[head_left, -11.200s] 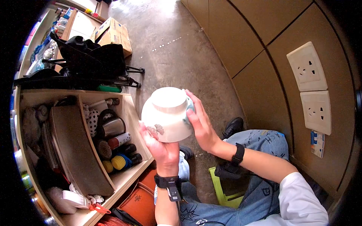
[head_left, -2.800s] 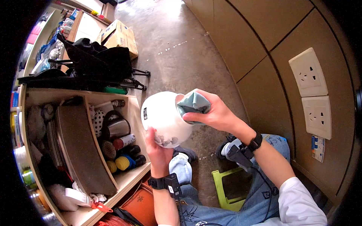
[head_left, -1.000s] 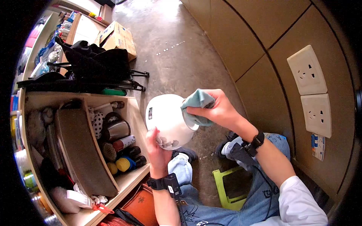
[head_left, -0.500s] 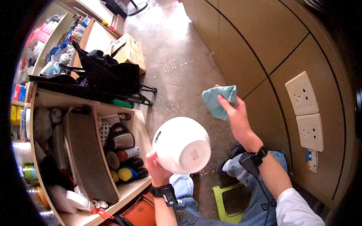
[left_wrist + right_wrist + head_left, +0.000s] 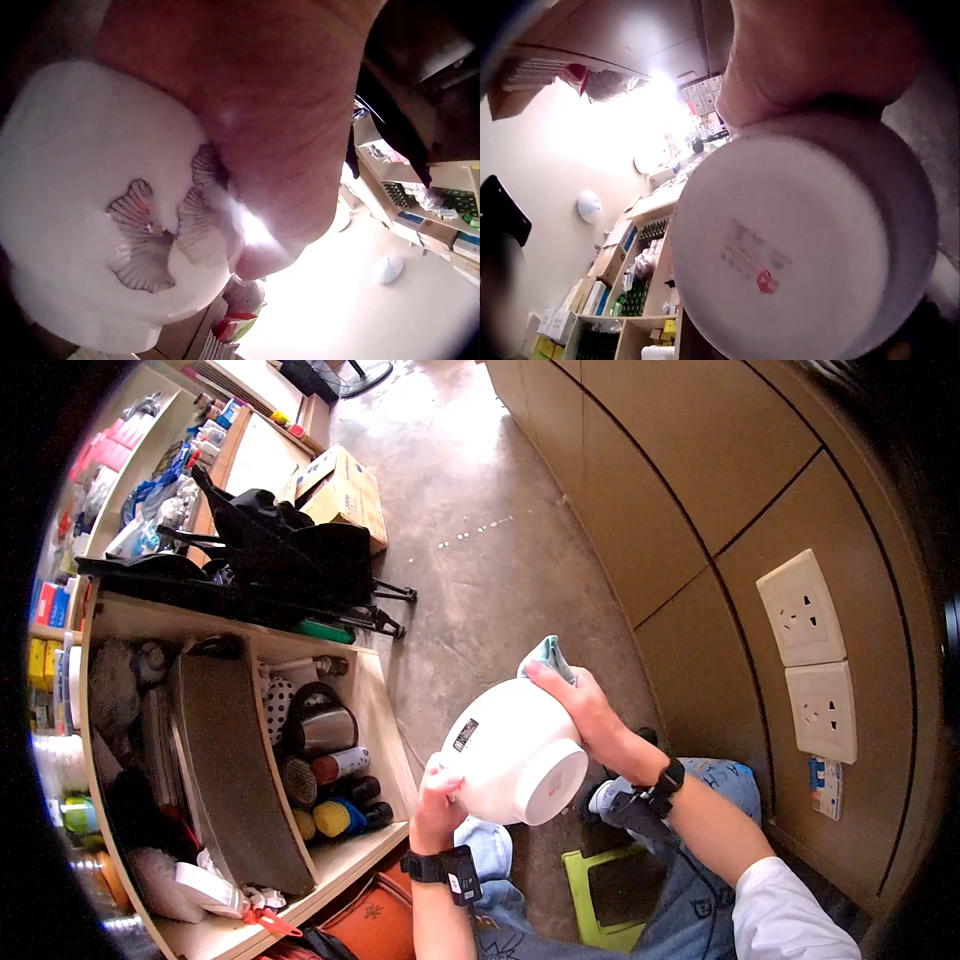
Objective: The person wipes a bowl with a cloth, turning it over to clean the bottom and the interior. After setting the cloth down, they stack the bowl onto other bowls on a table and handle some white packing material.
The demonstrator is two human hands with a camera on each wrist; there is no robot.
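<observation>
A white bowl (image 5: 505, 745) is held tilted in mid-air, its round foot facing down and to the right in the head view. My left hand (image 5: 437, 807) grips it at the left side. Grey ginkgo leaves (image 5: 146, 236) decorate its outside in the left wrist view. My right hand (image 5: 592, 718) holds a folded teal cloth (image 5: 548, 657) against the upper right rim, thumb on the outer wall. The right wrist view is largely filled by the foot, with a red stamp (image 5: 766, 282) on its underside. The inside of the bowl is hidden.
At the left, an open wooden cabinet (image 5: 385, 680) holds a kettle (image 5: 322, 722), bottles and boxes. A folded black cart (image 5: 290, 565) and a cardboard box (image 5: 345, 500) stand beyond it. A green stool (image 5: 580, 900) is below, and wall sockets (image 5: 800, 608) are at the right.
The right hand, lifted away with the cloth half a second ago, is back at the bowl's rim. The bowl has shifted right and turned so its foot faces lower right.
</observation>
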